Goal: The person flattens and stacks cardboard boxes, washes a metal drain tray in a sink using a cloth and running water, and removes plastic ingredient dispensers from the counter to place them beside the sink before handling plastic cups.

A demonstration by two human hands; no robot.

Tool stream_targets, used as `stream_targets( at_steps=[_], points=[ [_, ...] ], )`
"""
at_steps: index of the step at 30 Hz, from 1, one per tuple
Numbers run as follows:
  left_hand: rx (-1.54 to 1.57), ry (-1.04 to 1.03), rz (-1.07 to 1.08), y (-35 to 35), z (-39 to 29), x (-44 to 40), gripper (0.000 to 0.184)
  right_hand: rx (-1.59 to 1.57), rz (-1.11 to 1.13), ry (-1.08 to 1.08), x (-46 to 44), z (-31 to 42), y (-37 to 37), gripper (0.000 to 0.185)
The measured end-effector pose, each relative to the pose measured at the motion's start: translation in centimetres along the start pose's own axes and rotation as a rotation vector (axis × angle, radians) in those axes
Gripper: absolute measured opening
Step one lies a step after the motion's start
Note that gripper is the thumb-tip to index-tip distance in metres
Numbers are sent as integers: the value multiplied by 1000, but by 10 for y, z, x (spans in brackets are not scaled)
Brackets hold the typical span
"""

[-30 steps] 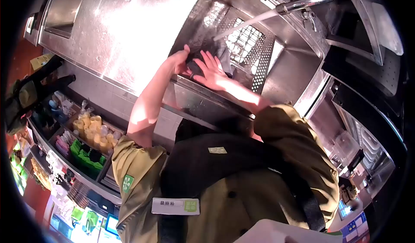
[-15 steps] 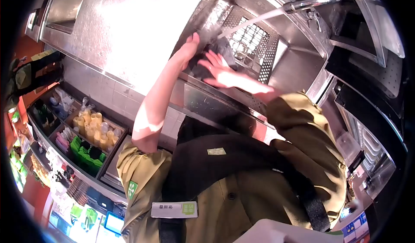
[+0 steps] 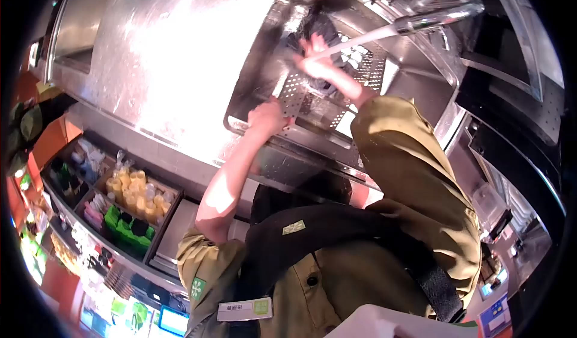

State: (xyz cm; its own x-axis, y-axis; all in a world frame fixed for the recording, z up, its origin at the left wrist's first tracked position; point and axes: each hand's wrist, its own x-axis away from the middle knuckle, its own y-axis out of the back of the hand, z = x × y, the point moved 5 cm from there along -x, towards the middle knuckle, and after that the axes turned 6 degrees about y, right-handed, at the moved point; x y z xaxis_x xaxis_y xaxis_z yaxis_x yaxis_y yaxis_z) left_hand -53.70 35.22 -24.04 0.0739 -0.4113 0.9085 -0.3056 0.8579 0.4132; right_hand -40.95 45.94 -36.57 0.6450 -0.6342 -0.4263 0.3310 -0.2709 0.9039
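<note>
A chrome tap (image 3: 442,14) sends a white stream of water into the steel sink (image 3: 421,91). Under that stream my right hand (image 3: 318,58), its fingers spread and slightly blurred, lies over a dark, wet, crumpled thing (image 3: 315,22); I cannot tell whether it is cloth or a bag. My left hand (image 3: 267,117) is at the sink's near left corner with its fingers curled down, beside a perforated metal insert (image 3: 294,94). What those fingers hold, if anything, is hidden.
Left of the sink stretches a shiny steel counter (image 3: 174,55). Below it on the left, an open drawer (image 3: 153,245) holds yellow cups (image 3: 138,193) and green items (image 3: 126,224). A dark rack (image 3: 505,109) stands on the right.
My right hand has moved farther into the sink, and the dark thing now lies farther back. My left hand has come back towards me to the near corner, its fingers now curled.
</note>
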Motion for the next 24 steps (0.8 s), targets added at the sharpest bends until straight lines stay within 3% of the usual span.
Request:
stream_targets(
  at_steps=[3,4,6,9,11,13,14,15,17,18,19,22,23,24],
  points=[
    [269,-175,31,-17,1,-37,79,-628,755,-288,10,41,66,66],
    [252,-201,-120,-11,-9,-36,80,-668,791,-275,10,33,63,65],
    [241,-121,-83,-17,-14,-35,87,-756,862,-254,17,16,56,65],
    [169,-102,-2,-14,-17,-35,94,-638,806,-350,4,-32,-1,65],
    [185,-70,-91,-14,-20,-38,103,-423,621,-399,22,-61,-80,61],
    [205,-155,-267,5,-40,-41,93,-573,668,-494,-27,-78,-41,57],
    [148,-127,-250,1,-43,-57,90,-493,592,-423,-28,-88,-57,56],
    [100,-110,-232,-5,-46,-73,86,-461,660,-462,-29,-96,-62,58],
    [111,-112,-316,6,-45,-53,84,-395,546,-505,-31,-90,-62,49],
    [103,-116,-324,8,-44,-48,84,-210,252,-400,-35,-74,-54,44],
    [106,-118,-337,11,-44,-46,85,-175,135,-317,-29,-53,-51,44],
    [99,-152,-316,12,-44,-45,83,-1222,246,-337,-18,-27,-45,42],
    [88,-179,-313,14,-44,-41,82,-761,492,-109,-35,-29,-19,46],
    [87,-184,-335,14,-44,-39,82,-706,536,-228,-39,-47,-23,47]
  ],
)
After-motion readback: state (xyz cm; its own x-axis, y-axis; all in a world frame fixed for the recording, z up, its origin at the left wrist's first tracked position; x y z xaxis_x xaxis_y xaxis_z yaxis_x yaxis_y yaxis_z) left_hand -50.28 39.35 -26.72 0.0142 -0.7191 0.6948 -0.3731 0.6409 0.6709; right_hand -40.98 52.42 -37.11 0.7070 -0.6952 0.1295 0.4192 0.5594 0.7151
